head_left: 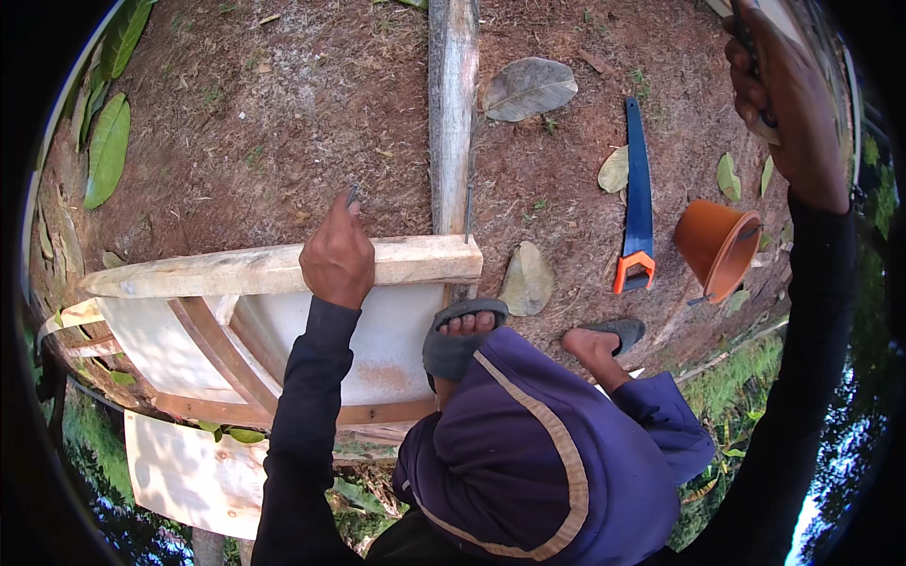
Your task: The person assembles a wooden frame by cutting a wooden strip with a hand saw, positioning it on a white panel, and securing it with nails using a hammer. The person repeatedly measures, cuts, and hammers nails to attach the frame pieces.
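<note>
Your raised right hand [788, 104] clenches a partly hidden tool [744, 36]; your left hand [338, 255], over the beam [212, 271], pinches a grey bit [353, 196]. A nail [468, 213] stands at the beam's right end.

Black sleeves [307, 387], purple trousers [618, 472], dark sandals [445, 356]

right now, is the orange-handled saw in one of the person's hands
No, the saw lies on the ground beside the bucket, apart from both the left hand and the right hand.
</note>
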{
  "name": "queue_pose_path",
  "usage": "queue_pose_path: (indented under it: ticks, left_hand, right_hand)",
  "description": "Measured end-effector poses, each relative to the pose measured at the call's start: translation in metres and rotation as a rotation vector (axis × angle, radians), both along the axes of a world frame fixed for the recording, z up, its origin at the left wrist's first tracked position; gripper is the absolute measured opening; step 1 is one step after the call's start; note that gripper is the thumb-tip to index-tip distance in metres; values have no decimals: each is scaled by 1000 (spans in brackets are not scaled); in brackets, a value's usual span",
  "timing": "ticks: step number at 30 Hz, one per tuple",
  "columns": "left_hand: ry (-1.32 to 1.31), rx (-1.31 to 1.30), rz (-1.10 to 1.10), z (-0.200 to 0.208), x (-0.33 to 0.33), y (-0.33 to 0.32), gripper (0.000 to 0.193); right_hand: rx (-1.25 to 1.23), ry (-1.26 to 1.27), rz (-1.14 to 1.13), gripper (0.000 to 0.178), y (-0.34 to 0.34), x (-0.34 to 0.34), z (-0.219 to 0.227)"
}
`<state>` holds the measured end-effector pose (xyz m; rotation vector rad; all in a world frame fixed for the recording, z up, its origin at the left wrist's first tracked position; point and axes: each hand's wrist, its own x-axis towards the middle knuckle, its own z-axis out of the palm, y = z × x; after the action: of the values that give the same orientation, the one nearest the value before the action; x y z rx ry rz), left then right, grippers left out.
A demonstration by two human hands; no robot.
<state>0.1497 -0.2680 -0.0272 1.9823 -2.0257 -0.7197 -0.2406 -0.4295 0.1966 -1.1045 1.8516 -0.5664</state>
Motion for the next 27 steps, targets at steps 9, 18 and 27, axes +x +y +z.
queue_pose_path:
  ticks: [9, 18, 27]
  left_hand:
    - [-19, -1, 2, 0, 0, 2, 27]
    - [10, -15, 17, 2, 1, 2, 26]
    - [-5, -32, 16, 1, 0, 2, 25]
  right_hand:
    - [761, 135, 628, 45, 43, 32, -32]
    - [192, 246, 174, 44, 34, 40, -47]
    - [124, -53, 303, 40, 0, 14, -12]
